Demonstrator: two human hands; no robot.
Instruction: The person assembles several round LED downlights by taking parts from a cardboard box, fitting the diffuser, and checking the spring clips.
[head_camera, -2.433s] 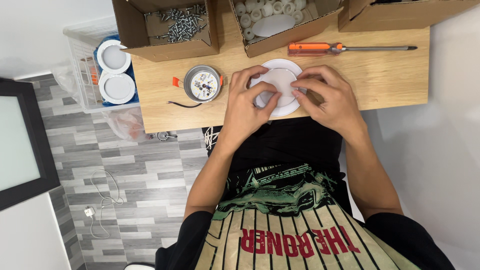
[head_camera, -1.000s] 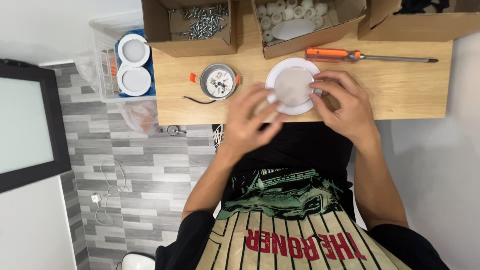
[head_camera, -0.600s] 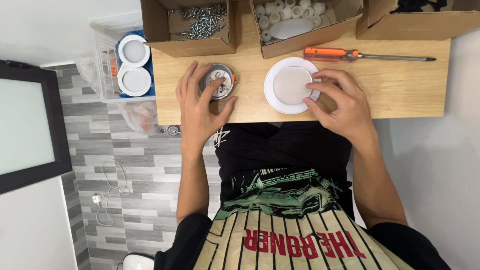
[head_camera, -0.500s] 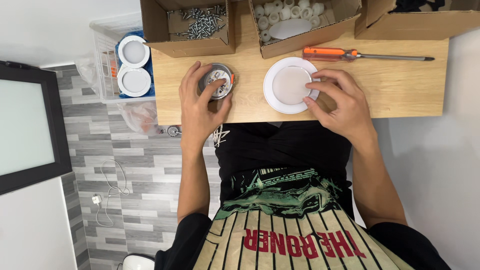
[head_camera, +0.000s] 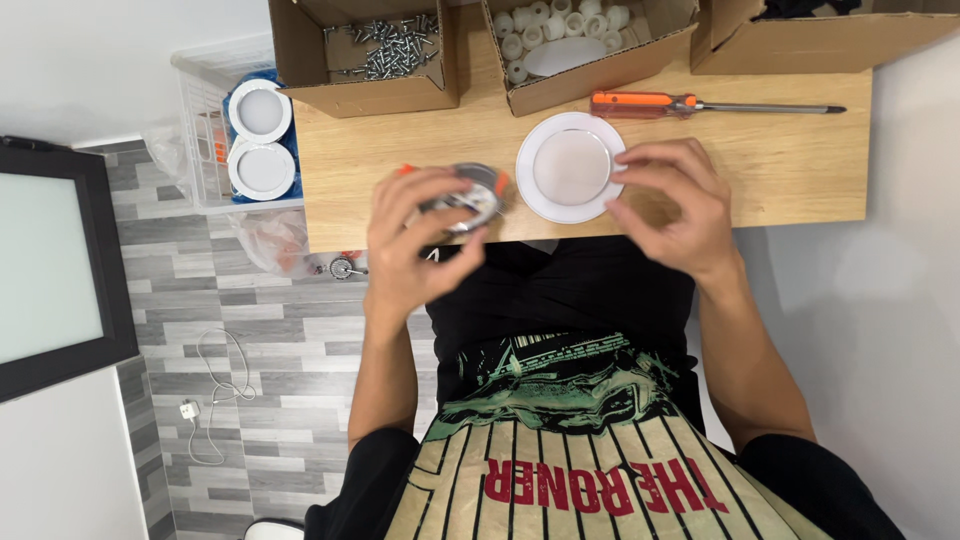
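Down on the pale wooden table (head_camera: 760, 160), smooth and with fine grain, the person works at the near edge. The left hand (head_camera: 415, 245) has its fingers curled around a round metal lamp housing (head_camera: 465, 195), shiny silver with small orange clips at its sides; the hand holds it at the table edge, slightly blurred. At about 3 o'clock from this housing lies a flat white round cover (head_camera: 568, 166), a matte disc with a raised rim, resting on the wood. The right hand (head_camera: 670, 205) is half open, fingers loosely bent, and the fingertips (head_camera: 625, 170) are at the right rim of the cover; whether they really touch it cannot be told, and the hand grips nothing. At 12 o'clock from the cover stands an open cardboard box (head_camera: 590, 50) with small white cylinder-shaped plastic pieces. At 11 o'clock from the housing another cardboard box (head_camera: 365, 55) holds a heap of grey metal screws. A screwdriver (head_camera: 700, 103) with an orange handle and a thin steel shaft lies at 1 o'clock from the cover. Beside the table, at 9 o'clock, a white plastic basket (head_camera: 205, 110) carries two more round white lamps.
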